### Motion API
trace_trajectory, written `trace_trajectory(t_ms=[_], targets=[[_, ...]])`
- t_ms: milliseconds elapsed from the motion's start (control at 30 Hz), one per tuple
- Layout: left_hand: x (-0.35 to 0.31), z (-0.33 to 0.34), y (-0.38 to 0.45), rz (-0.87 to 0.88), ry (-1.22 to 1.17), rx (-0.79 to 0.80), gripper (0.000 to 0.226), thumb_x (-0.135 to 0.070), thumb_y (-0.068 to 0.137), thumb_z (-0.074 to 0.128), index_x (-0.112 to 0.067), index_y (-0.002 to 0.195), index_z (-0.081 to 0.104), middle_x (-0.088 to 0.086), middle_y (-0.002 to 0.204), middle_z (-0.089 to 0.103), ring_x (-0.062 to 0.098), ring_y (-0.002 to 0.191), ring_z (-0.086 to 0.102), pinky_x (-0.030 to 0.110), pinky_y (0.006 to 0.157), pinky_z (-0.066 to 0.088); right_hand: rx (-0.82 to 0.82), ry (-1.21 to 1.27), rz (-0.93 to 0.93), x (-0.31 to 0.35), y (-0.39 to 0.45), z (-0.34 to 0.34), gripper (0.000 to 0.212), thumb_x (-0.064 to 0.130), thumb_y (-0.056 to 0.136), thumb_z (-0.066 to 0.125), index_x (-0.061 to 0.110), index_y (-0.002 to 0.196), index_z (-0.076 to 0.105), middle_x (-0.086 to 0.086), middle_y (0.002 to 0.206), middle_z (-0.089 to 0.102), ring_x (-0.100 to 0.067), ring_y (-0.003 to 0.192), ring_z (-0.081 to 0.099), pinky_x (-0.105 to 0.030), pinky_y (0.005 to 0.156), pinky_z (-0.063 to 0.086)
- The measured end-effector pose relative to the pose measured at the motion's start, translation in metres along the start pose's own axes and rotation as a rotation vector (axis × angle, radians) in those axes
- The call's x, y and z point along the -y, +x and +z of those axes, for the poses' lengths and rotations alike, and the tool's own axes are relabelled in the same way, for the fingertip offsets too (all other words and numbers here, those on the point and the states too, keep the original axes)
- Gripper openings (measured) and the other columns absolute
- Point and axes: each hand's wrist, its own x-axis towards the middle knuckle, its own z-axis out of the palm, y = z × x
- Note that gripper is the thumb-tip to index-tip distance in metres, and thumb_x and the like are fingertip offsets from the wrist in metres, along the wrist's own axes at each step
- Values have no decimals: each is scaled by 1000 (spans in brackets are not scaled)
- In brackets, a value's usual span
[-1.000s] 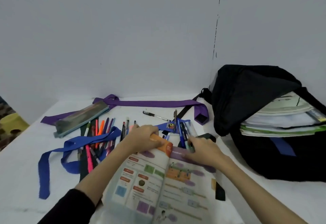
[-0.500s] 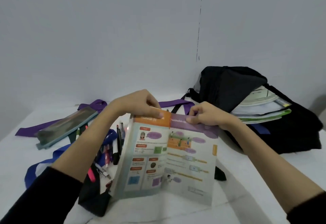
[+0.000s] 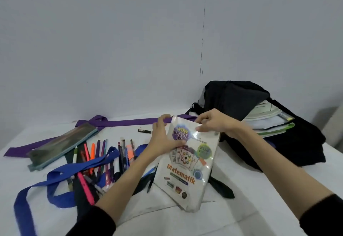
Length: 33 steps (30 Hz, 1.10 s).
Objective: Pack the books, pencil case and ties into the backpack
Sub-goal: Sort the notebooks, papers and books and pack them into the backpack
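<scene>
Left hand [image 3: 163, 139] curled round the top left edge of the maths book [image 3: 189, 163], thumb flat across the cover; right hand [image 3: 215, 124] pinching the top right corner. Closed now, cover facing up, where half a second ago lay open at its coloured pages and held up by the same top edge. Ready, by the look of it, to go into the backpack [image 3: 259, 133], just right of the right hand, mouth open, other books showing inside. Still out on the table [image 3: 278, 189]: pencil case [image 3: 63, 144], purple tie [image 3: 130, 122], blue tie [image 3: 55, 178], loose pens [image 3: 104, 159], all left of the hands.
</scene>
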Motion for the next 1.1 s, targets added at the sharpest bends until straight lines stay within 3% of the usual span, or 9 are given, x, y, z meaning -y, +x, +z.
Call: trace_trajectory(t_ms=[67,133,267,367,467,633,767,933,1100], targets=[[6,2,1,-123,-223,154,63,-22,73,80,-17,123,42,5,117,60,22,101,63,38,86,55,-36,-1,-40,-3,-1,1,13,7,86,65,6,99,67,7,80,59,-12,78,63,-11,57,49],[6,-2,0,-133,-259,267,42,-20,79,75,-7,115,58,7,99,73,23,87,71,36,78,58,-2,5,-60,-2,-5,-2,16,9,86,65,6,102,64,4,85,62,-20,87,66,-19,66,52],[-20,3,-6,60,-226,201,27,-13,77,75,-13,103,66,1,87,74,13,73,72,22,60,56,183,-41,-48,3,-18,-10,26,23,82,73,14,103,62,7,87,71,-10,77,69,-21,66,56],[-47,8,-5,190,-30,126,22,-18,71,81,-24,89,69,-7,79,73,6,69,70,22,62,57,272,12,-50,-5,-27,-14,19,15,80,74,21,95,66,8,85,74,-7,79,70,-20,68,56],[-68,12,7,301,90,48,26,-29,63,85,-34,81,67,-13,79,71,1,72,67,28,70,57,146,148,-64,-15,-39,-28,22,6,79,73,10,100,67,-7,95,74,-22,85,71,-32,73,59],[-100,36,28,617,-62,-217,26,-22,84,69,-25,105,54,-10,104,63,0,98,59,13,85,47,-175,327,-24,-50,-62,-77,17,1,79,70,11,92,66,-4,82,74,-21,72,71,-30,62,58],[-105,63,58,461,-168,-237,16,-21,93,56,-17,108,52,-7,110,58,6,105,54,19,86,45,-466,602,60,-103,-80,-122,16,-3,79,67,8,91,64,-7,74,73,-19,61,70,-29,53,58],[-103,124,108,75,-237,-29,52,-46,93,48,-18,136,38,1,139,44,19,127,43,27,97,35,-694,890,76,-162,-78,-160,20,-2,80,66,6,97,64,-10,81,74,-22,65,71,-40,64,60],[-102,155,144,40,231,176,107,-62,67,72,-25,148,13,9,150,30,25,136,34,40,109,33,-608,889,86,-206,-75,-208,19,-6,80,64,7,95,63,-10,77,74,-22,61,71,-31,48,56]])
